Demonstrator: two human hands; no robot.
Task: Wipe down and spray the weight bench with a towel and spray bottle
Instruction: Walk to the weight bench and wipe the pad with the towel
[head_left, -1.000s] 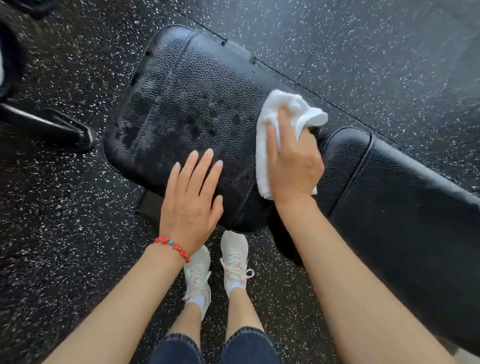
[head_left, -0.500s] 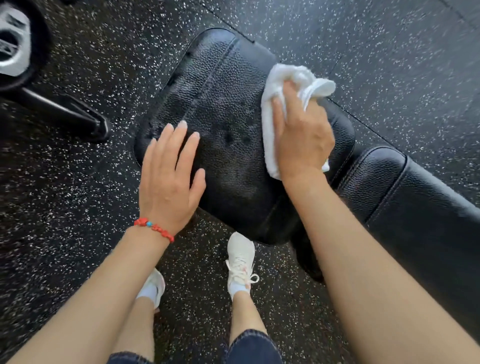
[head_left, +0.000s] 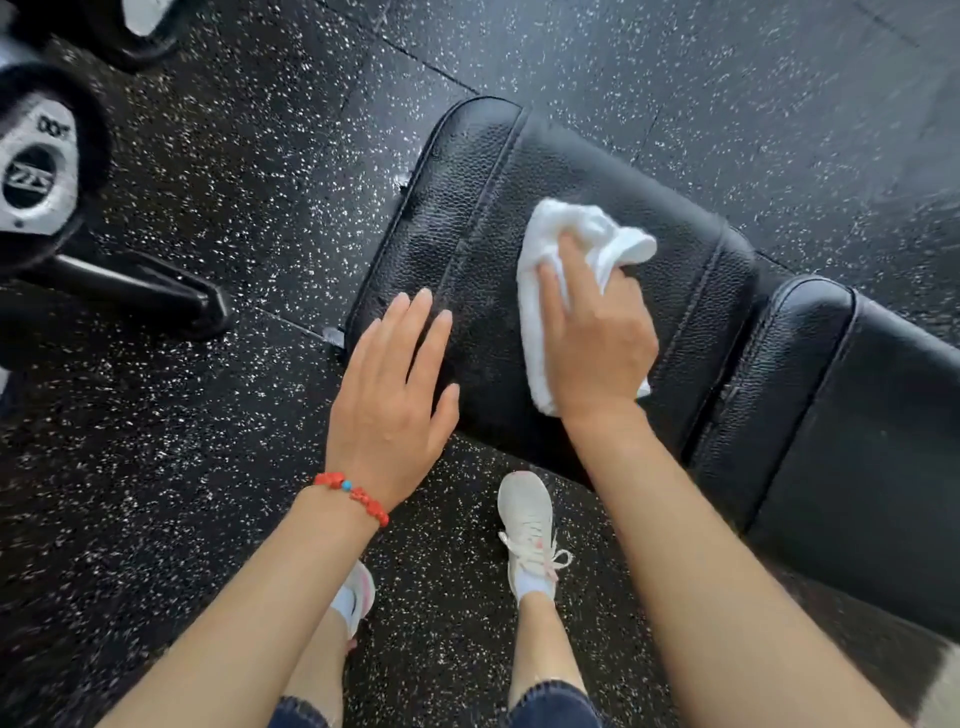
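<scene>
The black leather seat pad (head_left: 488, 197) of the weight bench lies across the middle of the head view, and its back pad (head_left: 872, 447) runs off to the right. A white towel (head_left: 563, 223) is bunched on the seat pad. My right hand (head_left: 597, 343) lies on top of the towel and grips it, forefinger stretched forward, pressing it onto the leather. My left hand (head_left: 389, 400), with a red bead bracelet at the wrist, rests flat with straight fingers on the pad's near left corner. No spray bottle is in view.
A dumbbell (head_left: 36, 171) sits at the far left above a black metal foot (head_left: 145, 296) on the speckled rubber floor (head_left: 208, 156). My white shoes (head_left: 527, 525) stand just in front of the bench.
The view has shifted left along the bench. My right hand has slid the towel from the seat's far edge toward its middle. My left hand stays flat on the near left corner.
</scene>
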